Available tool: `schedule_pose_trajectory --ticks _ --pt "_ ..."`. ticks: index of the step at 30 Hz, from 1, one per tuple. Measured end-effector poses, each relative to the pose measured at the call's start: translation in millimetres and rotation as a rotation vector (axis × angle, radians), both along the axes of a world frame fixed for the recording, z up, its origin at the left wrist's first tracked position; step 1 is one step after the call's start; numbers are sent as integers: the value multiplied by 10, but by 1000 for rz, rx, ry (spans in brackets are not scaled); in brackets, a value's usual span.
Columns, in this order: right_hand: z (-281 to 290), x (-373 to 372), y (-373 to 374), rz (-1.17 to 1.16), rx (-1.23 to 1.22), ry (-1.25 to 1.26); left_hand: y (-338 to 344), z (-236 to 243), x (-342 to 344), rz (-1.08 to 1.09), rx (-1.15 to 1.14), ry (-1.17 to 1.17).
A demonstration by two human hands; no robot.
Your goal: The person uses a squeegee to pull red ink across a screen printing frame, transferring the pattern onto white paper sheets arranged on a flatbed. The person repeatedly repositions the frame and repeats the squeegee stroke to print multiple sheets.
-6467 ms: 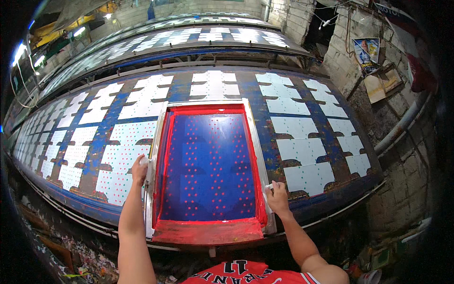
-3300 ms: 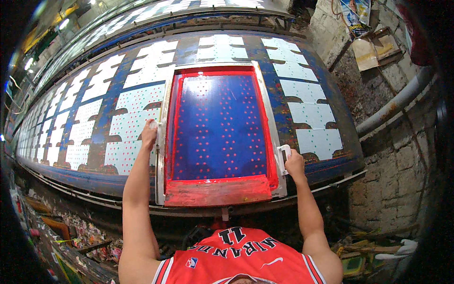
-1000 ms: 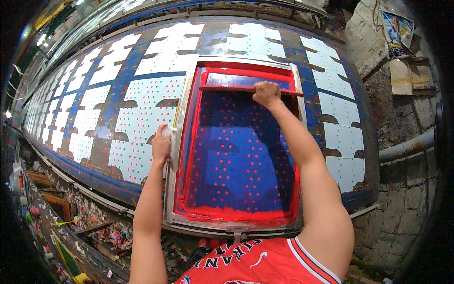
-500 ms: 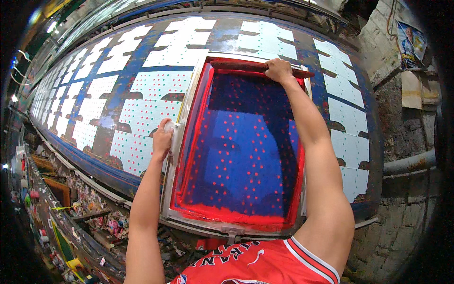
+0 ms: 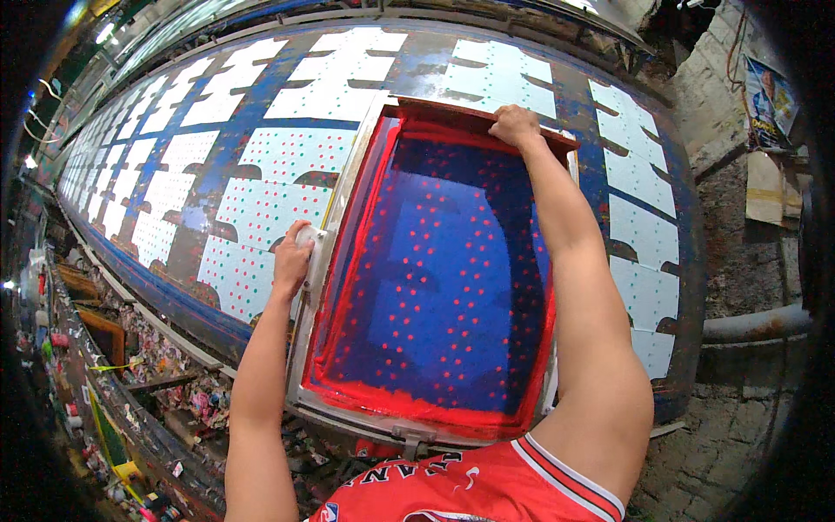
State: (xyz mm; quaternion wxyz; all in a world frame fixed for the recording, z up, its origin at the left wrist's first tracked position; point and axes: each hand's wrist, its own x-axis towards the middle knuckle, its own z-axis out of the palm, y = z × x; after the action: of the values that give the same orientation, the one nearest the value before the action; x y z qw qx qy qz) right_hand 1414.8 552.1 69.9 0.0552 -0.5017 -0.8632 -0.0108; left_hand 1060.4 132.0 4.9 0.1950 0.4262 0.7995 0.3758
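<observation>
A screen-printing frame (image 5: 300,383) with a blue mesh (image 5: 435,287) lies on the long table before me. Wet red ink (image 5: 383,400) rims the mesh, thickest along its near edge, and small red dots show across the blue. My right hand (image 5: 516,126) is closed over a brown squeegee (image 5: 444,113), which lies along the frame's far end. At the frame's left side, my left hand (image 5: 294,257) is closed around a pale grip (image 5: 311,235) fixed to the rail. Its fingertips are partly hidden.
Rows of white cut pieces (image 5: 278,204) with red and green dots cover the blue-stained table (image 5: 187,213). A rail (image 5: 187,344) runs along its near edge, with cluttered scraps (image 5: 204,400) below. To the right are a pipe (image 5: 757,324) and a rough wall (image 5: 713,70).
The squeegee has shifted slightly toward the far bar of the frame and tilted, showing more red ink in front of it. My left hand keeps its hold, and the view has shifted a little.
</observation>
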Motion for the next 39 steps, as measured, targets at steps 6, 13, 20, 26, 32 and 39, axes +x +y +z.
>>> schedule_pose_trajectory --ticks 6,13,20,26,32,39 --pt "89 49 -354 -7 -62 -23 -12 -17 -22 -36 66 108" --pt "-27 146 -1315 -54 -54 -72 0 -67 -74 -44 -15 33" --pt "-53 394 -2860 11 -58 81 -5 -96 -96 -60 16 59" --pt "-80 538 -4341 -38 -120 104 31 -172 -116 -82 71 103" --pt "-119 607 -5620 -51 -164 68 34 -98 -104 -78 57 73" --pt "-112 615 -6396 -61 -180 154 43 -171 -140 -122 120 117"
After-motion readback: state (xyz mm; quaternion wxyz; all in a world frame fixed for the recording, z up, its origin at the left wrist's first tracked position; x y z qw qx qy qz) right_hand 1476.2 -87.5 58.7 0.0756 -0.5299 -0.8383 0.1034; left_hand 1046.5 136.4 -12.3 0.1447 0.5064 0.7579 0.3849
